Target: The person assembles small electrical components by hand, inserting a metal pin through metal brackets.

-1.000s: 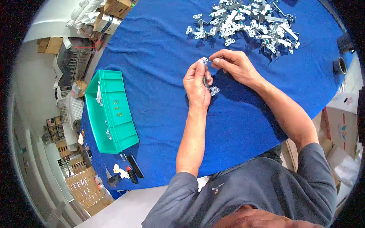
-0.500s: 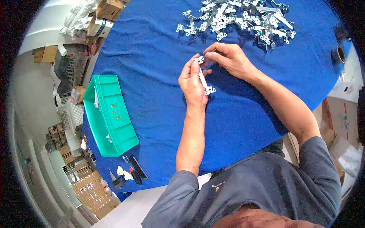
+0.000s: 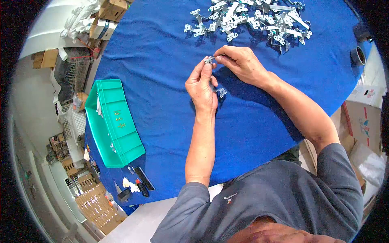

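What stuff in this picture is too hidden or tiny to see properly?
All in the head view:
Part of the metal piece: covered by the left hand.
What, if anything, the right hand pinches: too small and blurred to tell.
Far side of the pile of metal parts: cut off by the top edge.
Yellowish bits at the green bin: too small to identify.

The held bracket [image 3: 209, 60] looks like smooth, shiny metal, as do the piled brackets [image 3: 233, 18], whose flat faces catch bright glints. The blue cloth [image 3: 162, 81] is matt and softly wrinkled. The green bin [image 3: 130, 139] is smooth plastic with a mild sheen; the carton [image 3: 362, 123], dull cardboard; the bag [image 3: 366, 162], crinkled, glossy plastic.
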### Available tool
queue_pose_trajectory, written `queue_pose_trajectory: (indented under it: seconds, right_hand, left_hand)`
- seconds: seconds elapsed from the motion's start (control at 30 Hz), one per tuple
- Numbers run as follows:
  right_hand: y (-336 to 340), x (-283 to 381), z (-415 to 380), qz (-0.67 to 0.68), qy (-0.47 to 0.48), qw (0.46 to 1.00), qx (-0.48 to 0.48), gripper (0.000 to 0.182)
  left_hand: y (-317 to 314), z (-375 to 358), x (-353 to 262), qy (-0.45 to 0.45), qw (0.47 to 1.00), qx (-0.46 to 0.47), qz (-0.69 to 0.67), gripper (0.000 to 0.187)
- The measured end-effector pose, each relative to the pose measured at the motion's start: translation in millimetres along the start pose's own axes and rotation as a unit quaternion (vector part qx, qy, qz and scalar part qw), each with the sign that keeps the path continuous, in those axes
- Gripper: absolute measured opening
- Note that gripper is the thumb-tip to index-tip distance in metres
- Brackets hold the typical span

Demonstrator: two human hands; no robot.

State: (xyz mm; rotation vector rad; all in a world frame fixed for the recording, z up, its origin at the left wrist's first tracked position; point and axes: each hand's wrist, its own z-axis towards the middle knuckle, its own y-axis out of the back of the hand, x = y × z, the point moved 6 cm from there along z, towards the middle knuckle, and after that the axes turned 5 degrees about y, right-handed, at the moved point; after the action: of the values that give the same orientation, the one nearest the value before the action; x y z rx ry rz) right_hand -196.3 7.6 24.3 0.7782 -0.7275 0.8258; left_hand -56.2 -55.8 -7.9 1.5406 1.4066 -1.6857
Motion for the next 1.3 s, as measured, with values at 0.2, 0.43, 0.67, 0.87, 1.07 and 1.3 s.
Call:
queue_pose_trajectory:
  seconds: [0.2, 0.43, 0.67, 0.87, 1.07, 1.3]
  right_hand:
    - [-0.1, -1.7, -0.4, -0.011, -0.011, 1.0, -0.002, 0.017]
    - [-0.7, -3.6, -1.5, -0.009, 0.021, 1.0, -0.015, 0.017]
    - [-2.5, -4.6, -2.3, -0.01, 0.022, 1.0, -0.017, 0.019]
    - [2.7, -2.0, -0.1, -0.019, -0.018, 0.999, -0.02, 0.019]
    - [4.1, -8.2, -0.9, -0.013, -0.052, 0.998, -0.023, 0.017]
    - [1.7, 5.8, -0.2, -0.013, 0.04, 0.999, -0.031, 0.011]
  left_hand:
    - [-0.7, 1.3, 0.7, 0.002, 0.999, 0.043, -0.003, 0.027]
    - [-3.1, 1.4, 1.0, 0.013, 0.999, 0.048, 0.016, 0.027]
    - [-1.1, 1.3, 2.4, 0.004, 1.0, 0.03, 0.007, 0.025]
    - [-0.7, 0.8, 0.7, 0.0, 1.0, 0.004, 0.002, 0.024]
    - [-2.0, 0.5, -1.2, 0.0, 1.0, -0.007, -0.023, 0.024]
    - [1.7, 2.0, 2.5, 0.015, 1.0, 0.022, 0.008, 0.025]
